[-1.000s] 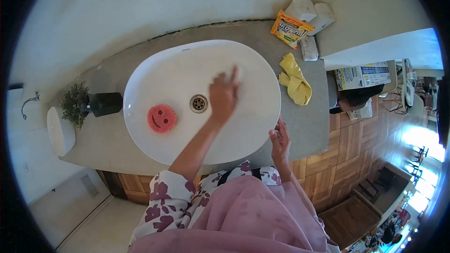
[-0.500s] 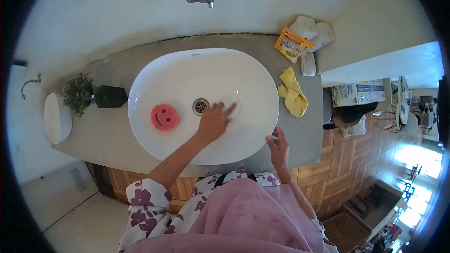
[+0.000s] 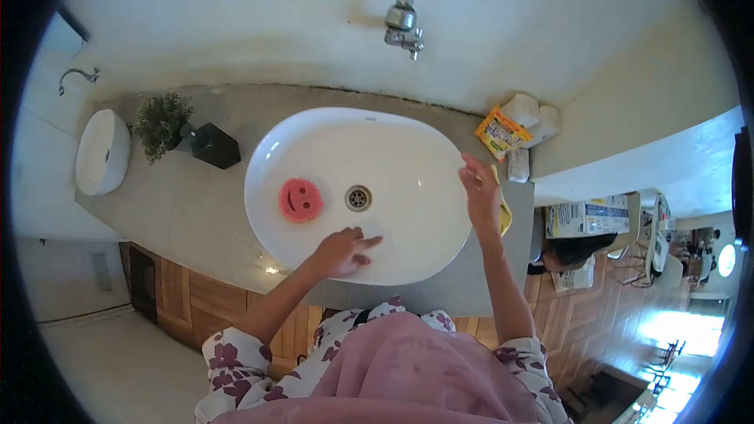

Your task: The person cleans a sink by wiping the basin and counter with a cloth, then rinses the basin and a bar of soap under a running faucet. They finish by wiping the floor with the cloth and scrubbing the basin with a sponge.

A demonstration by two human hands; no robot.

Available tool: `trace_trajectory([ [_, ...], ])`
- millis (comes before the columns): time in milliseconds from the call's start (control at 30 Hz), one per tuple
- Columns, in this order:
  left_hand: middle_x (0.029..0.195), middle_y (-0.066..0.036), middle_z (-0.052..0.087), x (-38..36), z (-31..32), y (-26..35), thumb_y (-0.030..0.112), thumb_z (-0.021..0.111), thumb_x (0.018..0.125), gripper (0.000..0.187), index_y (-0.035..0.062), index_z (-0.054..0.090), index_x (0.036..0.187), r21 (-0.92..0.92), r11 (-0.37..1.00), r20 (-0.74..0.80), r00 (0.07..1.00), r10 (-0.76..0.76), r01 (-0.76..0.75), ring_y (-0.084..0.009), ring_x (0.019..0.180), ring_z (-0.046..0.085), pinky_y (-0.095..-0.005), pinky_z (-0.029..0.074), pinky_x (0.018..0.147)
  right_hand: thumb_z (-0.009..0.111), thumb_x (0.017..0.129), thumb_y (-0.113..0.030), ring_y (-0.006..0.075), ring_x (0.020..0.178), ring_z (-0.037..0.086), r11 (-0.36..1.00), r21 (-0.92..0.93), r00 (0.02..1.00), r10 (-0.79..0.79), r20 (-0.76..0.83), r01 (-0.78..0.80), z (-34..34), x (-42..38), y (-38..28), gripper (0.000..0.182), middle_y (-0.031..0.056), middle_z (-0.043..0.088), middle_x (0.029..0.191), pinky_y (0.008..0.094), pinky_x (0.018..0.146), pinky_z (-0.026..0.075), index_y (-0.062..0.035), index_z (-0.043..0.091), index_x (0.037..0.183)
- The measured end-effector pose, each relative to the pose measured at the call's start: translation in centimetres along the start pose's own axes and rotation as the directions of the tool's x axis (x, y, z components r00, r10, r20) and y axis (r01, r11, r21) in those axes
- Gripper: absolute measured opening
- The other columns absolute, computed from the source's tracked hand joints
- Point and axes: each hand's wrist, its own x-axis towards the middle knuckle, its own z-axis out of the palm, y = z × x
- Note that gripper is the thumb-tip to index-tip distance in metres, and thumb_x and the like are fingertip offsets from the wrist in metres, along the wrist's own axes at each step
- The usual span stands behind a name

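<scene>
A white oval sink [image 3: 424, 141] with a metal drain [image 3: 358, 199] stands on the grey counter. Inside it, left of the drain, lies a round pink smiley-face sponge [image 3: 300, 200]. My left hand [image 3: 344, 253] is over the near part of the basin, index finger stretched out and the other fingers loosely bent, with nothing in it. My right hand [image 3: 481, 192] is raised at the sink's right rim, fingers apart and partly bent, and I see nothing held. Behind it, a yellow cloth [image 3: 505, 218] is mostly hidden.
A chrome tap [image 3: 404, 20] juts from the wall above the sink. Left on the counter are a dark bottle [image 3: 215, 146] and a potted plant [image 3: 163, 124]. An orange-yellow packet [image 3: 501, 133] rests by white rolls [image 3: 542, 122] at the back right. Further left is another basin [image 3: 104, 153].
My left hand has drawn back from beside the drain toward the sink's near side. My right hand has risen from the near right rim to beside the yellow cloth. The view has shifted.
</scene>
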Motion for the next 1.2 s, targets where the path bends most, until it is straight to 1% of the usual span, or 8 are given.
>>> trace_trajectory([
  [67, 0.098, -0.013, 0.057, -0.3, -0.3, -0.3, 0.029, 0.07, 0.08, 0.057, 0.0219, 0.052, 0.134, -0.026, 1.0, -0.011, 1.0, -0.012, 0.012, -0.0286, 0.092, 0.058, -0.0392, 0.048, 0.079, 0.063, 0.089, -0.019, 0.018, 0.106, 0.059, 0.995, 0.013, 0.994, -0.095, 0.048, 0.094, 2.0, 3.5, -1.1, 0.032, 0.0089, 0.061, 0.121, 0.0331, 0.082, 0.05, -0.0101, 0.063, 0.12],
  [133, 0.098, -0.011, 0.057, -0.5, -0.5, -0.8, 0.031, 0.071, 0.079, 0.062, 0.0263, 0.049, 0.137, -0.083, 0.974, -0.124, 0.968, -0.218, 0.209, -0.028, 0.094, 0.058, -0.0391, 0.049, 0.08, 0.062, 0.09, -0.025, 0.0177, 0.103, 0.061, 0.998, 0.025, 0.998, -0.05, 0.047, 0.049, 4.2, 7.8, -2.4, 0.034, 0.0092, 0.064, 0.117, 0.0317, 0.081, 0.05, -0.0087, 0.063, 0.119],
  [267, 0.095, -0.013, 0.057, -0.5, 0.3, -2.7, 0.032, 0.075, 0.076, 0.073, 0.0187, 0.044, 0.141, -0.175, 0.946, -0.414, 0.851, -0.323, 0.274, -0.0298, 0.09, 0.058, -0.0391, 0.048, 0.076, 0.06, 0.091, -0.037, 0.0174, 0.088, 0.062, 0.983, 0.179, 0.998, -0.054, 0.045, 0.045, 7.6, 15.0, -6.3, 0.046, 0.0073, 0.064, 0.103, 0.0303, 0.076, 0.051, -0.006, 0.057, 0.125],
  [400, 0.096, -0.015, 0.058, -1.0, 0.7, -2.5, 0.032, 0.076, 0.073, 0.074, 0.0123, 0.046, 0.138, -0.171, 0.948, -0.515, 0.796, -0.317, 0.267, -0.0308, 0.09, 0.058, -0.0407, 0.047, 0.078, 0.058, 0.091, -0.042, 0.0179, 0.078, 0.06, 0.875, 0.442, 0.979, 0.145, 0.146, -0.195, 10.1, 18.7, -8.3, 0.052, 0.0071, 0.061, 0.093, 0.0308, 0.068, 0.052, -0.0042, 0.052, 0.127],
  [467, 0.1, -0.015, 0.06, -0.7, 1.5, -3.6, 0.028, 0.078, 0.071, 0.07, 0.0103, 0.05, 0.132, -0.115, 0.983, -0.566, 0.803, -0.186, 0.146, -0.0312, 0.092, 0.057, -0.0416, 0.046, 0.08, 0.058, 0.091, -0.041, 0.0185, 0.078, 0.061, 0.843, 0.489, 0.967, 0.131, 0.22, -0.225, 10.5, 19.7, -8.4, 0.05, 0.0084, 0.061, 0.092, 0.0316, 0.068, 0.053, -0.0033, 0.053, 0.124],
  [800, 0.104, -0.012, 0.059, -0.9, -0.1, -1.9, 0.02, 0.08, 0.068, 0.058, 0.0109, 0.055, 0.12, -0.173, 0.97, -0.516, 0.823, -0.238, 0.172, -0.0314, 0.098, 0.057, -0.0429, 0.046, 0.083, 0.056, 0.093, -0.016, 0.0184, 0.074, 0.063, 0.762, 0.613, 0.93, -0.04, 0.365, -0.208, 9.5, 21.0, -9.1, 0.03, 0.0107, 0.062, 0.091, 0.0329, 0.072, 0.057, 0.0021, 0.052, 0.116],
  [933, 0.104, -0.012, 0.059, -0.8, 0.0, -2.1, 0.019, 0.08, 0.068, 0.058, 0.0106, 0.055, 0.12, -0.149, 0.98, -0.542, 0.817, -0.195, 0.135, -0.0315, 0.098, 0.057, -0.0427, 0.046, 0.082, 0.058, 0.092, -0.014, 0.0185, 0.076, 0.063, 0.774, 0.584, 0.938, 0.032, 0.346, -0.242, 9.5, 20.7, -9.7, 0.033, 0.011, 0.062, 0.092, 0.0329, 0.073, 0.057, 0.0026, 0.051, 0.119],
  [1200, 0.103, -0.012, 0.06, -0.8, -0.1, -1.8, 0.019, 0.08, 0.067, 0.058, 0.0108, 0.055, 0.119, -0.169, 0.974, -0.551, 0.804, -0.223, 0.154, -0.0319, 0.097, 0.058, -0.0423, 0.047, 0.081, 0.064, 0.09, -0.017, 0.0194, 0.082, 0.063, 0.792, 0.587, 0.94, -0.046, 0.337, -0.171, 9.5, 21.0, -8.9, 0.047, 0.0131, 0.063, 0.097, 0.0324, 0.075, 0.056, 0.0029, 0.044, 0.128],
])
